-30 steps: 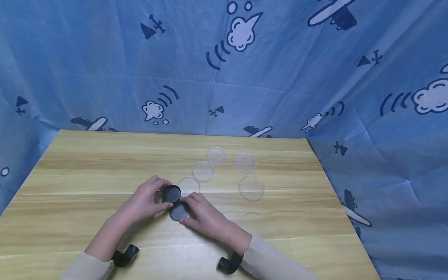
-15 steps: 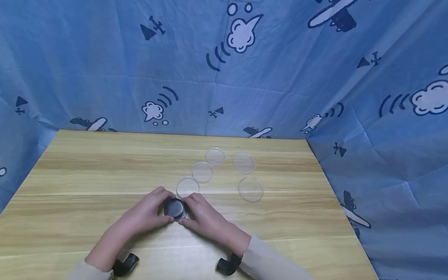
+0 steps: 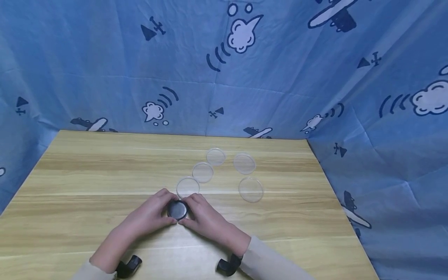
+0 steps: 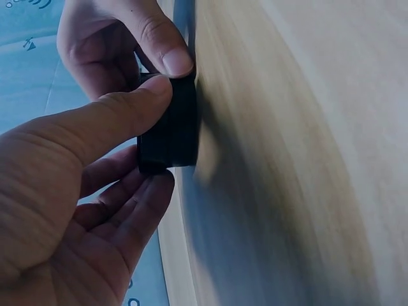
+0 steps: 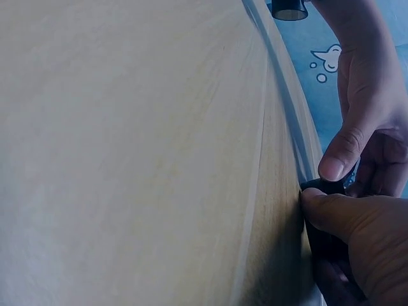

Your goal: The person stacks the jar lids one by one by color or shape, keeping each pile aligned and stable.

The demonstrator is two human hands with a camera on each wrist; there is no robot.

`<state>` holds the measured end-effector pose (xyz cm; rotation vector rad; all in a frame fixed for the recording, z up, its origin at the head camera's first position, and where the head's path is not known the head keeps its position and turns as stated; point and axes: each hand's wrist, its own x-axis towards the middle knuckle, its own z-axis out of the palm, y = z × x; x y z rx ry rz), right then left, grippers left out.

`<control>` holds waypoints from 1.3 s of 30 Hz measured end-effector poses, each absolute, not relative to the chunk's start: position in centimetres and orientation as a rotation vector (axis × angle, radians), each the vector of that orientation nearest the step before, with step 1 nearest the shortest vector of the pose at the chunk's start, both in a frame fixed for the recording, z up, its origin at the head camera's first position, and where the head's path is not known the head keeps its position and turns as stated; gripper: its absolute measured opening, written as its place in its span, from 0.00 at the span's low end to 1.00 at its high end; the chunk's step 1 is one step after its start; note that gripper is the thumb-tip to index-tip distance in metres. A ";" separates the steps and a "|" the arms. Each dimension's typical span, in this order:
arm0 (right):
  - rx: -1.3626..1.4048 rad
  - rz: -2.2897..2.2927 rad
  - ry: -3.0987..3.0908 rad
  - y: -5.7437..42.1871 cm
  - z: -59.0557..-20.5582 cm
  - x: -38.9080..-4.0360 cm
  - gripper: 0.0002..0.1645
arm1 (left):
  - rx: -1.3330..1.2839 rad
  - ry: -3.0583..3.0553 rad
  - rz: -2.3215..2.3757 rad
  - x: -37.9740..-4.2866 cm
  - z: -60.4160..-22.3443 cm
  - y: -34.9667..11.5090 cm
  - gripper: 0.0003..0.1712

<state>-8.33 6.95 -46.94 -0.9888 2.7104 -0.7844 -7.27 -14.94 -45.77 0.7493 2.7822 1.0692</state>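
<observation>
Near the table's front sit two black round shallow dishes [image 3: 177, 210], one stacked on the other, so the lower is mostly hidden in the head view. From the left, my left hand [image 3: 148, 217] pinches the upper dish between thumb and fingers. My right hand [image 3: 207, 218] grips the stack from the opposite side, its thumb close to the left thumb. Edge-on in the left wrist view, the black stack [image 4: 172, 131] stands just at the wooden surface. The right wrist view shows only a little of the black rim [image 5: 326, 185] between both thumbs.
Several clear round discs lie on the wooden table [image 3: 87, 182]. The nearest disc [image 3: 188, 187] is just beyond my fingertips; another disc [image 3: 250, 189] lies farther right. A blue printed curtain [image 3: 189, 66] borders the table's back and sides.
My left hand has brought its black dish down and right, from beside the other dish onto it. The right hand has stayed nearly still.
</observation>
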 end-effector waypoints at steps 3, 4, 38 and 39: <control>-0.978 -0.782 2.720 7.0 -47.0 -8.3 0.34 | 0.755 2.794 1.069 -7.2 -45.8 -14.8 0.29; -0.977 -0.785 2.719 7.0 -47.0 -8.3 0.34 | 0.756 2.797 1.069 -7.2 -45.8 -14.7 0.29; -0.964 -0.790 2.695 7.1 -46.9 -8.4 0.33 | 0.672 2.828 0.982 -6.6 -45.6 -14.1 0.32; -0.961 -0.789 2.695 7.1 -46.9 -8.4 0.33 | 0.676 2.827 0.984 -6.6 -45.6 -14.1 0.32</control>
